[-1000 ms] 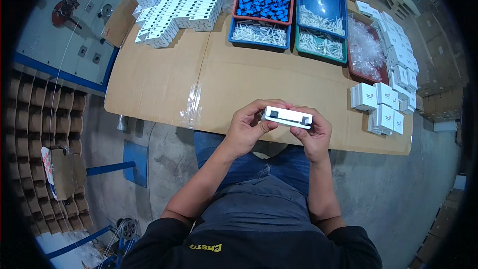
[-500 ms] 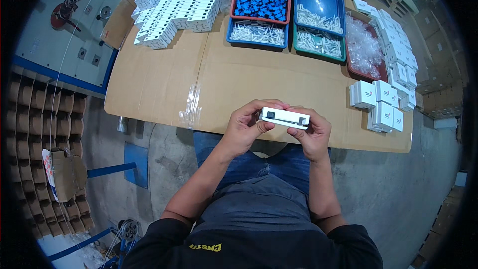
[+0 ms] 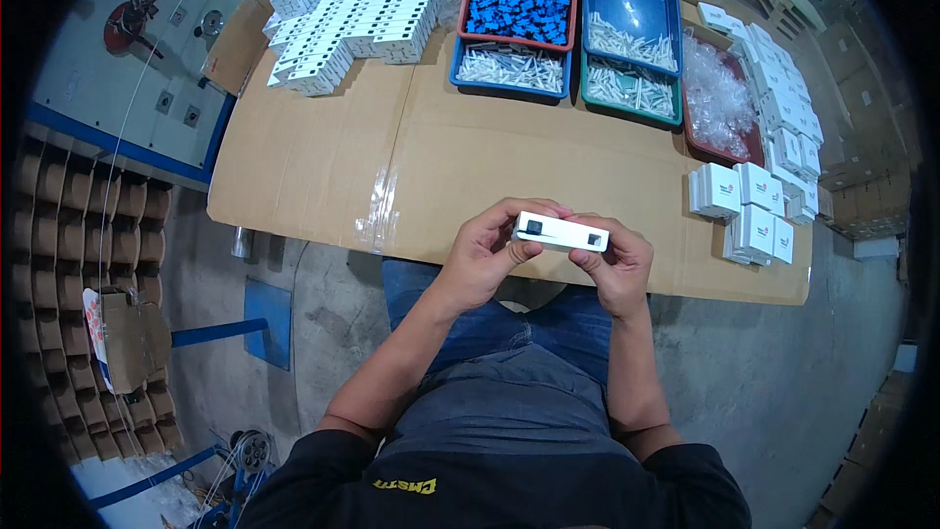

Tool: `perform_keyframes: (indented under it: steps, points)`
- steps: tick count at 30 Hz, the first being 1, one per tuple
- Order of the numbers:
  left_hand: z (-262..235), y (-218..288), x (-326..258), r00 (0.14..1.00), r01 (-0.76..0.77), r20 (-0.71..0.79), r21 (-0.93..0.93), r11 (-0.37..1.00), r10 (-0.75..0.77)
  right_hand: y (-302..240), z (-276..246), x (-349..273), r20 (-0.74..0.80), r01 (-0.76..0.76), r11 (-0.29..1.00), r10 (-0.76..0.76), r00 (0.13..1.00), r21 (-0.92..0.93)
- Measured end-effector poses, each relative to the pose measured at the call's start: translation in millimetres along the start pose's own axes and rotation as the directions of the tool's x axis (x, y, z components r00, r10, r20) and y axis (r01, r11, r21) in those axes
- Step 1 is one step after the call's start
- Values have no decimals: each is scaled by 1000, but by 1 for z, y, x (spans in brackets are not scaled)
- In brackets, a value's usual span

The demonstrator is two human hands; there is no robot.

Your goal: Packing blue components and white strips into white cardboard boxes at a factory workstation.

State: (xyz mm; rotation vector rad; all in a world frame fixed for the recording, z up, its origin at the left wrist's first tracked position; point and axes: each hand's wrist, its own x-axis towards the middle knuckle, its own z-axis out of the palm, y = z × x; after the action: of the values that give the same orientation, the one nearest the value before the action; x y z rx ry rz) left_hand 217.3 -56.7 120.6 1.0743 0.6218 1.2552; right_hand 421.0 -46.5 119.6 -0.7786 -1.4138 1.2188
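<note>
I hold a long white plastic block point(image 3: 561, 232) with dark openings near each end, level above the near edge of the cardboard-covered table point(image 3: 323, 167). My left hand point(image 3: 492, 253) grips its left end, thumb on the near face. Its right end sits in my right hand point(image 3: 616, 261), fingers curled under it. Both forearms rise from my lap.
A pile of white blocks point(image 3: 352, 15) lies far left. Beyond are a red tray of blue parts point(image 3: 519, 5), blue and green trays of white pieces point(image 3: 627, 39), a tray of clear bags point(image 3: 720, 98), and small white boxes point(image 3: 749, 206) at the right.
The block and both hands have barely shifted; my fingers adjust slightly on the block's ends.
</note>
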Motion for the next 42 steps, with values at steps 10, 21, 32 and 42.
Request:
perform_keyframes:
  steps: [10, 21, 32, 42]
  points:
    - [-3, -3, -4, 1000, -7, -17, -22, 1000, 7, 0, 3, 3, 29, 74, 997, -74, 997, 7]
    - [-9, -5, -1, 999, -28, -33, -53, 998, 26, -4, 7, -2, 38, -122, 992, 122, 992, -13]
    - [-6, -7, 5, 974, 34, -219, -108, 994, -57, 17, 15, 4, -89, -202, 966, 218, 972, 164]
    - [8, -19, 4, 953, -16, -298, 127, 992, 53, 30, 40, 4, -359, -73, 997, 70, 931, 5]
